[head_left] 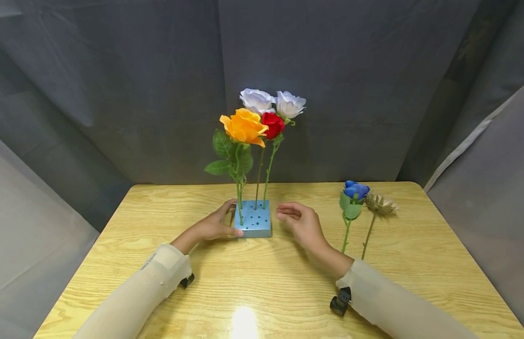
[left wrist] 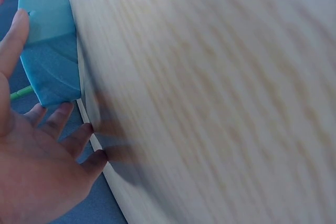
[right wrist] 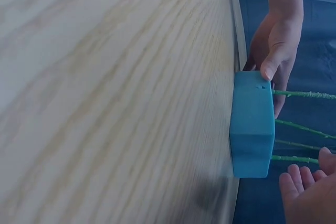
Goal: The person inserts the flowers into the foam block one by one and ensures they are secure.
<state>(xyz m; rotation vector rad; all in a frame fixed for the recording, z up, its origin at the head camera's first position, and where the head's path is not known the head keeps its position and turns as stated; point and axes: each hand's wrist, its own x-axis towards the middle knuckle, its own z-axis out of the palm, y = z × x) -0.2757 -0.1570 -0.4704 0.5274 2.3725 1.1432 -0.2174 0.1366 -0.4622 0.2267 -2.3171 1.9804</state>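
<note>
A light-blue block (head_left: 258, 232) with several small holes in its top stands on the table. My left hand (head_left: 212, 226) holds it from the left side, thumb at the near corner and fingertips along the side, as the left wrist view shows on the block (left wrist: 50, 61). Upright in the holes stand stems of an orange rose (head_left: 244, 127), a red rose (head_left: 273, 125) and two white roses (head_left: 290, 104). Just right of the block is my right hand (head_left: 306, 229), fingers loosely bent and holding nothing. A gap separates it from the block (right wrist: 252, 124) in the right wrist view.
On the right of the wooden table (head_left: 287, 301) lie a blue rose (head_left: 356, 189) with green leaves and a beige, dried-looking flower (head_left: 380, 205), their stems partly behind my right forearm. Grey cloth (head_left: 168, 94) hangs behind the table's far edge and along both sides.
</note>
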